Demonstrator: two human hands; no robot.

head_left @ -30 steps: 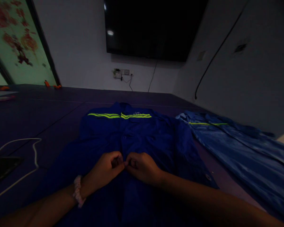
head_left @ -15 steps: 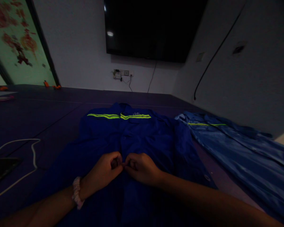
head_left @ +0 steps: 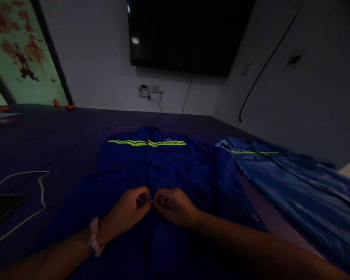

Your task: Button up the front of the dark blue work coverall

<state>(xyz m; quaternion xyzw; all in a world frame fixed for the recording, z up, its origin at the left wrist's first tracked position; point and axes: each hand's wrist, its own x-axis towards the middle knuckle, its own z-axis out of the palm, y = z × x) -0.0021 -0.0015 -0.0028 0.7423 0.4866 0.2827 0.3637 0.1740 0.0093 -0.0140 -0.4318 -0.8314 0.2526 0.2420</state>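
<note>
Both hands pinch at one spot: the left hand [head_left: 128, 210] and the right hand [head_left: 175, 206] meet fingertip to fingertip on the front placket of the dark blue jacket [head_left: 175, 171], each grip narrow and closed on a small fold of cloth, though whether a button sits between the fingers is too dark to tell. That jacket lies flat and face up on the purple surface [head_left: 46, 140], collar away from the person, with a yellow-green reflective stripe [head_left: 147, 142] across the chest. It looks like soft, light, limp workwear cloth that will crease and slide rather than hold a shape, so the firmer double-layered placket edge seems the sound place to hold it. Just to its right lies a lighter blue jacket [head_left: 294, 182], nearly touching it. Well to the left run a white cable [head_left: 41, 186] and a dark phone [head_left: 2, 206]. A pink scrunchie [head_left: 93, 236] rings the left wrist.
</note>
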